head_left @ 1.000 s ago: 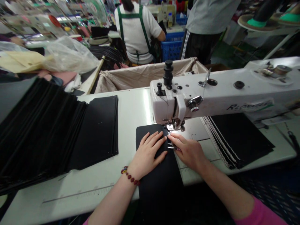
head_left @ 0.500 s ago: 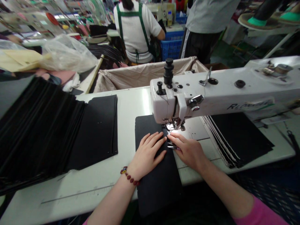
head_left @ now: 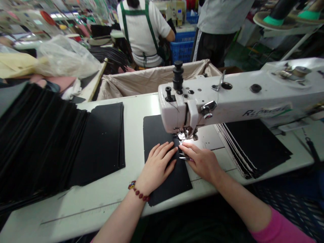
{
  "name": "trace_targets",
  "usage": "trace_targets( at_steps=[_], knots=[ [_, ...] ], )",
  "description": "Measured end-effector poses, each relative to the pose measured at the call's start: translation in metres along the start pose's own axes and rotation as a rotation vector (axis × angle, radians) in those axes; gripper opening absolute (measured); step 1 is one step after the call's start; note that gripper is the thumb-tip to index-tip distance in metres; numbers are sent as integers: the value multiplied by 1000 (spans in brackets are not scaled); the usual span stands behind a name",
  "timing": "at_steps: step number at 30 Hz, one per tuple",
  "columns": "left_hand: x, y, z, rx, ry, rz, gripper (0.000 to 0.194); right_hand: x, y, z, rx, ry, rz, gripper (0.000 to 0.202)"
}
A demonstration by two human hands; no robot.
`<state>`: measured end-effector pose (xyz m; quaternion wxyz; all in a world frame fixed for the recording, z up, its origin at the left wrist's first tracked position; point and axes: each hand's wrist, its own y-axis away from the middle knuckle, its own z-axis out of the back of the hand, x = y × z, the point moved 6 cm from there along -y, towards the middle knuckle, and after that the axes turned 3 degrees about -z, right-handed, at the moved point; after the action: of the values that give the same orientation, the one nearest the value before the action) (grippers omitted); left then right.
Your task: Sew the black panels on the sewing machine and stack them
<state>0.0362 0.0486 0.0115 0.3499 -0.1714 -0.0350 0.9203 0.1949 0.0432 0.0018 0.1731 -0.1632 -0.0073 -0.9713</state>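
A black panel [head_left: 155,130] lies on the white table under the presser foot [head_left: 182,136] of a white sewing machine [head_left: 235,98]. My left hand [head_left: 158,165] rests flat on the panel with its fingers spread, a beaded bracelet [head_left: 140,194] at the wrist. Just right of it, my right hand [head_left: 202,162] is closed round small metal snips [head_left: 184,157], whose blades point left over the panel. Its fingertips touch the panel's right edge, close in front of the foot.
Black panels [head_left: 101,138] are piled on the left of the table [head_left: 83,209]. Another stack [head_left: 255,145] lies right of the needle, beneath the machine arm. Behind the table is a cloth-lined bin [head_left: 141,82]. Two people [head_left: 144,33] are farther back.
The panel has moved away from me under the foot, and its near edge now lies on the table. Both hands keep nearly the same place beside the needle. The view has shifted slightly.
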Motion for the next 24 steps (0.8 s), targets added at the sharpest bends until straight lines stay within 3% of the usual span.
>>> trace_targets(
  at_steps=[24],
  knots=[
    [2, 0, 2, -74, 12, 23, 37, 0, 2, 0, -17, 6, 9, 54]
  ],
)
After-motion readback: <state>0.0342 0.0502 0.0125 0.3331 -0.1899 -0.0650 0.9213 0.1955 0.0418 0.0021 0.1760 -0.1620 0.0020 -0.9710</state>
